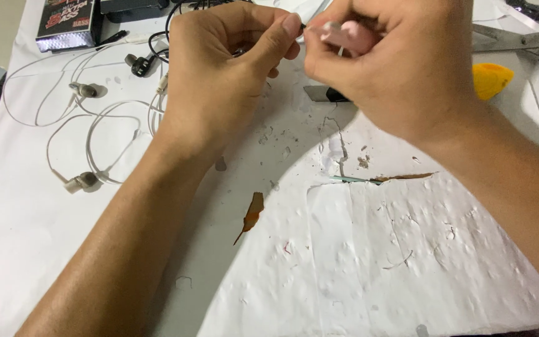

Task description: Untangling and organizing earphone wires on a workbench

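Left hand (219, 75) is closed, thumb and forefinger pinching a thin dark wire end (302, 26) at top centre above the torn white paper sheet (369, 249). Right hand (394, 62) is fisted around a pink tool (347, 36) (type unclear), its tip touching the wire end. White earphones (82, 137) lie well left.

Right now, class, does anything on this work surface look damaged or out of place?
Yes. The white paper cover is torn: a slit near its middle and a smaller rip show brown underneath, and small scraps lie scattered below both hands. The white earphone cable lies in loose tangled loops at left.
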